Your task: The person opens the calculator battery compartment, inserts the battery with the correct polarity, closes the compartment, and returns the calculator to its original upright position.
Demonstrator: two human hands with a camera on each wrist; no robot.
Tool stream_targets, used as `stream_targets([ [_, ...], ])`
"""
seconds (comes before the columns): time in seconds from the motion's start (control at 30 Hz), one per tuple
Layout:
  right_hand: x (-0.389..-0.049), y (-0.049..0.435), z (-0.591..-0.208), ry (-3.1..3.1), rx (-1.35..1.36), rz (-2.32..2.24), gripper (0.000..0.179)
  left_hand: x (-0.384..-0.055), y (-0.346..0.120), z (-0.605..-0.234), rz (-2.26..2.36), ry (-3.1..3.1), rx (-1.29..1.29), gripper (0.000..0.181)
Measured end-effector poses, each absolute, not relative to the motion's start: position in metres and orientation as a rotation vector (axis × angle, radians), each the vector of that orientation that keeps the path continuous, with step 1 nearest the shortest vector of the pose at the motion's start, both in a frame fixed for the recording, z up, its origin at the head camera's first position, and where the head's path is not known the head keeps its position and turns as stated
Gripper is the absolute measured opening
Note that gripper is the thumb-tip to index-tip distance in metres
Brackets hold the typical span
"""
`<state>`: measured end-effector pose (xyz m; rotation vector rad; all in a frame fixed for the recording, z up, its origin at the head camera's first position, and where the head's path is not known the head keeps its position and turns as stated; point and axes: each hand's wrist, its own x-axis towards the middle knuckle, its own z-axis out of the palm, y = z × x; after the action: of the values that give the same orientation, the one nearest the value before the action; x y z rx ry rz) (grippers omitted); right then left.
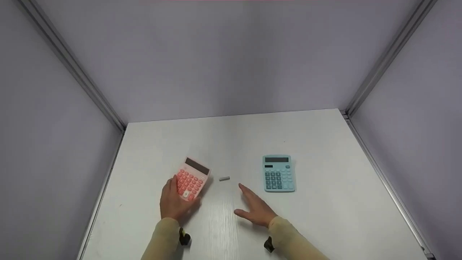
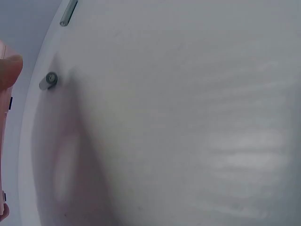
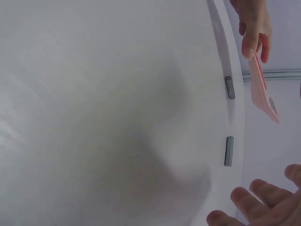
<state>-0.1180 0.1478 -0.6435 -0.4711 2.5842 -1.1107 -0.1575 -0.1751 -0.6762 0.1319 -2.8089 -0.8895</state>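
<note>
Pink calc.: gripped in L hand, off tbl. R hand: fingers wide, holding nil. Grey cylinder: just left of R fingertips. 2nd cylinder: near L fingers, below calc. Blue calc.: right of R fingers. Step, I'd judge: calc. held up; next calls for firm L hold, R pinch.

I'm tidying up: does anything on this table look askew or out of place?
The pink calculator slants, but the left hand holds it raised. Two small grey cylinders lie loose on the table, perhaps stray; nothing looks spilled.
</note>
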Motion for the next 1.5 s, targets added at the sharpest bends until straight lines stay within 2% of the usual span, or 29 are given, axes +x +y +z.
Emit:
stream_targets([
  [0.4,-0.119,0.152,-0.641,2.564,-0.378,-1.212,0.092,-0.141,-0.136,-0.667,-0.743,-2.726,-0.205,0.125],
  [0.63,-0.121,0.156,-0.645,2.469,-0.342,-1.443,0.081,-0.133,-0.112,-0.667,-0.705,-2.623,-0.366,0.122],
  [0.9,-0.122,0.160,-0.652,2.332,-0.276,-1.692,0.066,-0.124,-0.085,-0.676,-0.694,-2.639,-0.436,0.122],
  [1.2,-0.125,0.170,-0.648,2.348,-0.054,-1.749,0.047,-0.117,-0.063,-0.678,-0.702,-2.697,-0.478,0.126],
  [1.5,-0.122,0.170,-0.651,2.359,0.019,-1.743,0.044,-0.116,-0.060,-0.679,-0.742,-2.754,-0.481,0.126],
])
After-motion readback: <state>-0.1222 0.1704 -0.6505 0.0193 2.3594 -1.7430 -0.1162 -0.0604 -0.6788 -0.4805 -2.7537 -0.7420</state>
